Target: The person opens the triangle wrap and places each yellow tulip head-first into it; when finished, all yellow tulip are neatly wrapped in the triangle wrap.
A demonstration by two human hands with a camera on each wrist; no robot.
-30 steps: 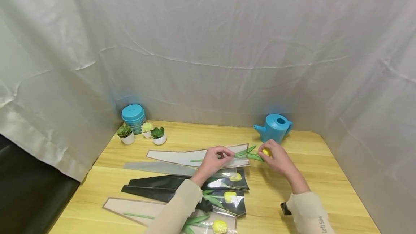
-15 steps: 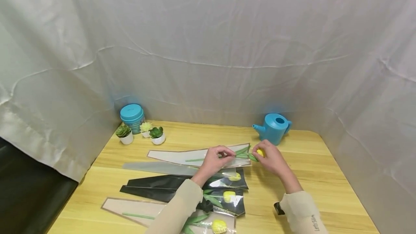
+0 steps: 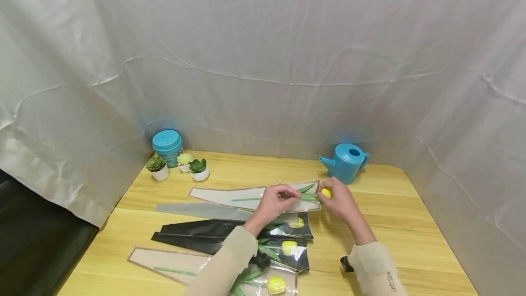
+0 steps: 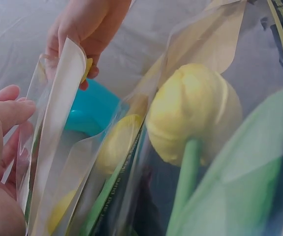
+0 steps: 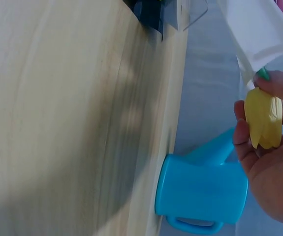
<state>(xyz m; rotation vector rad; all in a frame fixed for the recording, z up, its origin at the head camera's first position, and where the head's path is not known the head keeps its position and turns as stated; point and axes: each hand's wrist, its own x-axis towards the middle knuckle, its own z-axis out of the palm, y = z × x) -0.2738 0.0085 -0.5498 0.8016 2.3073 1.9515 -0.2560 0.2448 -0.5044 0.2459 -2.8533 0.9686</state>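
My right hand (image 3: pixel 339 199) pinches a yellow artificial tulip (image 5: pixel 263 118) just below its bloom. Its green stem and leaves lie within a white-backed, clear-fronted flower sleeve (image 3: pixel 209 194), while the bloom sits at the sleeve's wide right end. My left hand (image 3: pixel 272 205) pinches the clear film of this sleeve near its opening, thumb and fingers on either side in the left wrist view. Nearer me lie a grey translucent sleeve (image 3: pixel 181 210), black sleeves (image 3: pixel 185 237) with yellow tulips (image 3: pixel 289 247) inside, and a pinkish sleeve (image 3: pixel 164 257) with another tulip (image 3: pixel 276 285).
A blue watering can (image 3: pixel 346 163) stands behind my right hand. At the back left are a blue-lidded container (image 3: pixel 167 143) and small potted succulents (image 3: pixel 200 172). A grey curtain (image 3: pixel 263 81) encloses the wooden table (image 3: pixel 402 223).
My right hand has moved left, sliding the tulip further into the white sleeve. The leaves that stuck out past the opening now lie inside it. My left hand has stayed nearly in place.
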